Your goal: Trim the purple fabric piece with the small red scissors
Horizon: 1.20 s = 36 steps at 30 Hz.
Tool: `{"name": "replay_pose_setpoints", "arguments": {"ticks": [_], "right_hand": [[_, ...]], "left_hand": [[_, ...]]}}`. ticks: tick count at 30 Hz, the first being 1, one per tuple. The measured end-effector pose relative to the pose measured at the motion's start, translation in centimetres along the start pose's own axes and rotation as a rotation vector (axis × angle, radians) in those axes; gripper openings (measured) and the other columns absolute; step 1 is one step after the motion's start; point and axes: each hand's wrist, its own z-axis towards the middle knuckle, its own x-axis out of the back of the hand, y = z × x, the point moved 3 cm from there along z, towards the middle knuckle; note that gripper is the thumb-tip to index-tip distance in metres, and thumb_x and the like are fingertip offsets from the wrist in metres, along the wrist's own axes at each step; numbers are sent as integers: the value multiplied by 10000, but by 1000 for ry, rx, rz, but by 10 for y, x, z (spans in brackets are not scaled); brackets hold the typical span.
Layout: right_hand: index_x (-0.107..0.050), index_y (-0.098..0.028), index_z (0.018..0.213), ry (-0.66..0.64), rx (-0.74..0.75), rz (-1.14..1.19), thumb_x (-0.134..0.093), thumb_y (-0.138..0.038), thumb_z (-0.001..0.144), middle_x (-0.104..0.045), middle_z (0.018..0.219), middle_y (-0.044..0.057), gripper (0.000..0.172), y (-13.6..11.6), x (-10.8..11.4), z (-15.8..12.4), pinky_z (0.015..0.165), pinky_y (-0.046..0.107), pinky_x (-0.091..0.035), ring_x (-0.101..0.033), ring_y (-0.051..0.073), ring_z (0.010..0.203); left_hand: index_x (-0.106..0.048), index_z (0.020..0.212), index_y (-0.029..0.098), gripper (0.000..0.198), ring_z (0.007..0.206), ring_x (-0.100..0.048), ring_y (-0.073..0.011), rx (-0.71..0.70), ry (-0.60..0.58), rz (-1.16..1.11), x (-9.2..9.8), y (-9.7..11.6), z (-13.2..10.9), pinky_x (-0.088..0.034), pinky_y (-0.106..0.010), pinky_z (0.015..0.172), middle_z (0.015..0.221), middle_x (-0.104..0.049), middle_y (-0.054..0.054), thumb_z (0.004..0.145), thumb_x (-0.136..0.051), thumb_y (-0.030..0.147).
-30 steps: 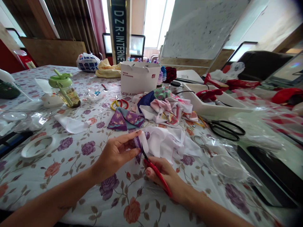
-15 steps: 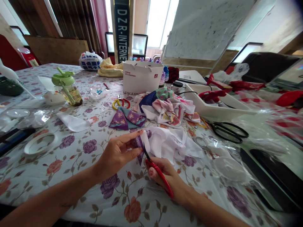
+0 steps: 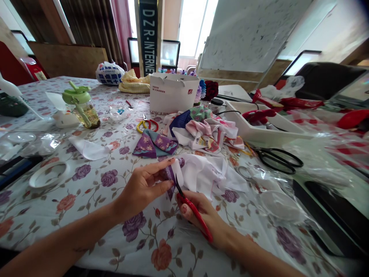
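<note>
My left hand (image 3: 147, 182) pinches a piece of purple patterned fabric (image 3: 170, 192) with a white strip along its right side. In my right hand (image 3: 201, 211) is a pair of scissors with red handles (image 3: 198, 219), their dark blades pointing up and left at the fabric's edge. Whether the blades touch the cloth I cannot tell. White fabric (image 3: 201, 173) lies crumpled just beyond the scissors. Behind my left hand rests a folded purple and teal cloth (image 3: 155, 144).
A heap of printed cloth (image 3: 207, 132) sits before a white paper bag (image 3: 173, 92). Red-and-yellow pliers (image 3: 147, 125) lie left of it. At right are black-handled scissors (image 3: 279, 161) and a white bin (image 3: 259, 132). A tape roll (image 3: 48, 175) and a green-lidded bottle (image 3: 83, 107) stand left.
The scissors have shifted very slightly, their blades looking a little more apart. Both hands stay nearly where they were.
</note>
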Motion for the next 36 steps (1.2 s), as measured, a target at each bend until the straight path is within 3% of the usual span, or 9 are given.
{"name": "replay_pose_setpoints", "arguments": {"ticks": [5,14,25,36], "right_hand": [[-370,-192,640,27,-14,-15,-528,-673,817,-273,597,-59,536,2,1,0,490,253,-172,-215,84,550],[-370,-195,620,50,-26,-5,-544,-705,780,-262,585,-62,562,3,1,0,474,246,-170,-208,84,544],[-381,-192,626,50,-28,18,-562,-687,782,-276,596,-59,550,7,1,2,480,249,-180,-216,86,551],[-392,-185,660,12,-11,28,-546,-679,806,-285,616,-53,538,5,2,1,481,252,-167,-219,86,561]], "left_hand": [[-659,1207,213,472,1022,-683,-235,14,6,10,0,1,0,-567,-344,911,1152,-721,-44,742,-727,165],[-670,1190,211,468,1193,-600,-252,29,57,-51,-2,-2,0,-518,-320,996,1274,-654,-48,729,-743,180],[-680,1176,220,465,1126,-641,-266,45,85,-42,-2,-2,-1,-567,-316,914,1243,-675,-46,719,-745,166],[-645,1220,174,500,1194,-598,-258,45,71,-39,-1,-2,0,-517,-318,996,1287,-641,-69,731,-746,195]]}}
